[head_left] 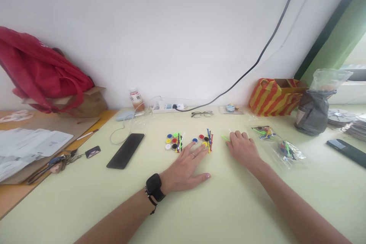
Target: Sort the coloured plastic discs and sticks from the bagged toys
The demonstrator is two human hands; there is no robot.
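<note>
My left hand (184,168) lies with fingers spread, fingertips on or beside a blue disc (195,140) and a yellow disc (205,144). A red disc (201,137) sits just beyond them. Several thin coloured sticks (211,140) stand in a row to the right of these discs. Farther left, a second group has small round discs (168,147) next to more coloured sticks (179,142). My right hand (242,148) is closed in a pinch on a bright green stick (225,137); its tip pokes out on the left, and the rest is hidden by the fingers.
Clear bags of coloured pieces (288,152) lie right of my right hand. A black phone (125,151) and keys (61,162) are on the left. Glasses (202,114), a power strip (167,108) and a bottle (136,101) stand along the wall. A striped bag (277,97) is back right.
</note>
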